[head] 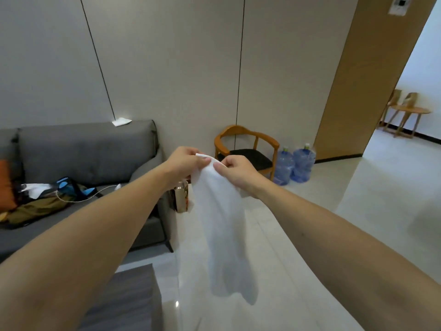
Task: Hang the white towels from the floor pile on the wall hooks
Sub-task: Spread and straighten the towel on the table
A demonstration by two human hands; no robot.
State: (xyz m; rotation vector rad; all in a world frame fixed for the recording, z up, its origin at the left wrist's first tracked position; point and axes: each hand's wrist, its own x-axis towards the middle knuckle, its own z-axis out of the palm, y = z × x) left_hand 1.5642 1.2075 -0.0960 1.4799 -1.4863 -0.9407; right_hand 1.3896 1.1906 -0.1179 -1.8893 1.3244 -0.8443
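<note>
A white towel [223, 225] hangs down in front of me, held out at arm's length over the pale floor. My left hand [185, 164] pinches its top edge on the left side. My right hand [236, 172] pinches the same edge just to the right, so the two hands nearly touch. The cloth falls in loose folds below them. No wall hooks and no floor pile show in this view.
A grey sofa [83, 149] with clothes and a cable stands at the left, a white cloth [121, 121] on its backrest. A wooden armchair [245, 149] and two blue water jugs [294, 164] stand by the wall. A doorway opens at the right with a round wooden table [409, 111].
</note>
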